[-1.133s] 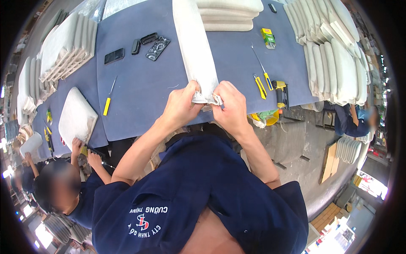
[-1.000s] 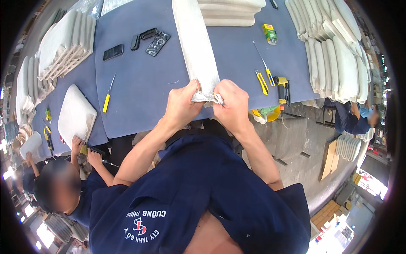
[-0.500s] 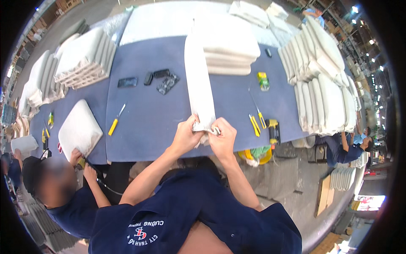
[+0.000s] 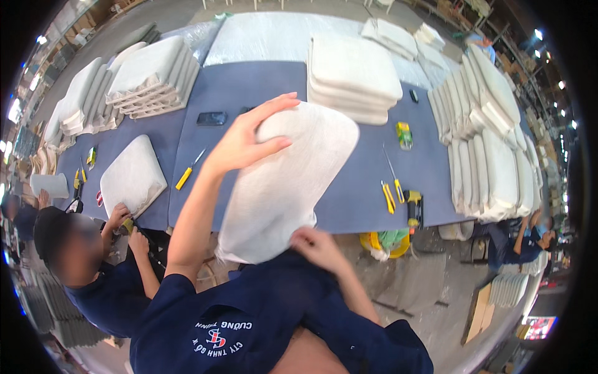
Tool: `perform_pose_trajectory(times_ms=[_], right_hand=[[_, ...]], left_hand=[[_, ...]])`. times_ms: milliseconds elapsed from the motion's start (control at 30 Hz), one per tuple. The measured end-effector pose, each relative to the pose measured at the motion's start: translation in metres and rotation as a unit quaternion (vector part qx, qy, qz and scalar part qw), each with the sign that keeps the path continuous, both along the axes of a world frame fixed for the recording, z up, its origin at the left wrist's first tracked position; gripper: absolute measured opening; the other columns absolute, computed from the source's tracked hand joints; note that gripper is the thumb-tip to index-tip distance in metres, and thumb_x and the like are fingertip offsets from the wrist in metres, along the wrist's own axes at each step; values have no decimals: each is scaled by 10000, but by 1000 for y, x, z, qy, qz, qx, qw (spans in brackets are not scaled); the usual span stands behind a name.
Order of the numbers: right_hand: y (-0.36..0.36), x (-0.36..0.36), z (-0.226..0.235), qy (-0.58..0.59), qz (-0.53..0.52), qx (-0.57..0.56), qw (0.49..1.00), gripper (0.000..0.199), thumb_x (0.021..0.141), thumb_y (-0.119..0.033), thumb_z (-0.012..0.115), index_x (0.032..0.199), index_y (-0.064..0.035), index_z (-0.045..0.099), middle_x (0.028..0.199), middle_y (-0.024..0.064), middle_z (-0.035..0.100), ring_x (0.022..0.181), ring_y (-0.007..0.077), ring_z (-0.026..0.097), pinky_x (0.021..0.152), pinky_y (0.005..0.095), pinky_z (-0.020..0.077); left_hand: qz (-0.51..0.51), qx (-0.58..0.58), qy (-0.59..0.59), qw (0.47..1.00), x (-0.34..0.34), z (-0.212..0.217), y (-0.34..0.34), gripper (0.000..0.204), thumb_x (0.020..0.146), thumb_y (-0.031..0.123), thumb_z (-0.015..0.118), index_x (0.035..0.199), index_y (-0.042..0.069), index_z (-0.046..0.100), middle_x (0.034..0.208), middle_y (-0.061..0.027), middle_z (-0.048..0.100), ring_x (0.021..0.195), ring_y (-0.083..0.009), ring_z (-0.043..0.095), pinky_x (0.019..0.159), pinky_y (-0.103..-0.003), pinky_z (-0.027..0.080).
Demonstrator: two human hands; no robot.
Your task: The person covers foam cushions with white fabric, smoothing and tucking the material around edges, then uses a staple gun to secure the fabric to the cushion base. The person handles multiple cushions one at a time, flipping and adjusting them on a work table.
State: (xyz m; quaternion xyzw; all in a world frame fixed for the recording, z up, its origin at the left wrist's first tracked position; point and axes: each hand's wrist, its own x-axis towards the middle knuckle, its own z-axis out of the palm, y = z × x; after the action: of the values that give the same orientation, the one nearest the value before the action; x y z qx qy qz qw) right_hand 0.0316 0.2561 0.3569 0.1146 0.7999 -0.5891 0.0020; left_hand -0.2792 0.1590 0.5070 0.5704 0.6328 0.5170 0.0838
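Likely repositioning step: left hand [image 4: 246, 140], spread wide, holds pad [image 4: 299, 171] up top, right hand [image 4: 321, 248] curled near lower edge (grip unclear); next move probably wants steadiness.

Your blue-topped table [image 4: 255, 84] bears a central cushion stack [image 4: 355, 68]. Left of that stack you have a dark phone [image 4: 212, 118] and a yellow-handled screwdriver [image 4: 184, 178]; on its near side, a green-yellow box [image 4: 404, 135], yellow cutter [image 4: 388, 197] and nail gun [image 4: 413, 209].
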Motion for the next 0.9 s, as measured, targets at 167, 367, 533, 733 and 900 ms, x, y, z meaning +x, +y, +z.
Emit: perform_pose_trajectory(times_ms=[167,367,533,733,900], right_hand=[[83,51,-81,60,-329,-44,941,176,1076,-160,673,1053,10,714,868,8,686,819,92,637,737,276,524],[147,68,-88,124,-353,-68,925,625,977,-115,807,1510,-48,488,1273,64,672,1006,122,662,854,287,546],[167,33,-47,62,-231,-106,965,795,825,-160,945,1486,-48,517,1284,67,686,1075,173,677,909,346,560],[200,55,9,16,-149,130,980,814,619,-270,1037,1307,-53,662,1167,123,749,1023,317,738,917,409,576],[192,104,94,67,-40,236,969,1189,666,-471,995,1640,-80,436,1154,193,770,1032,417,741,886,455,582]], left_hand=[[192,-8,6,981,51,1,-48,411,1014,220,696,1359,-4,700,1346,-161,736,1255,-289,686,1084,-362,497],[367,83,-193,906,24,-59,-61,478,1122,379,469,1051,-7,743,993,-59,714,932,-168,628,910,-327,475],[322,118,-247,906,6,-60,-55,305,1133,279,462,1270,47,607,908,-67,688,877,-163,672,851,-326,536],[247,182,-269,913,-10,-52,-1,332,1117,344,495,1082,49,643,912,-93,697,880,-198,689,844,-352,559],[172,156,-227,946,-34,-40,141,467,1091,415,488,931,20,680,1028,-150,752,949,-245,694,923,-392,546]])
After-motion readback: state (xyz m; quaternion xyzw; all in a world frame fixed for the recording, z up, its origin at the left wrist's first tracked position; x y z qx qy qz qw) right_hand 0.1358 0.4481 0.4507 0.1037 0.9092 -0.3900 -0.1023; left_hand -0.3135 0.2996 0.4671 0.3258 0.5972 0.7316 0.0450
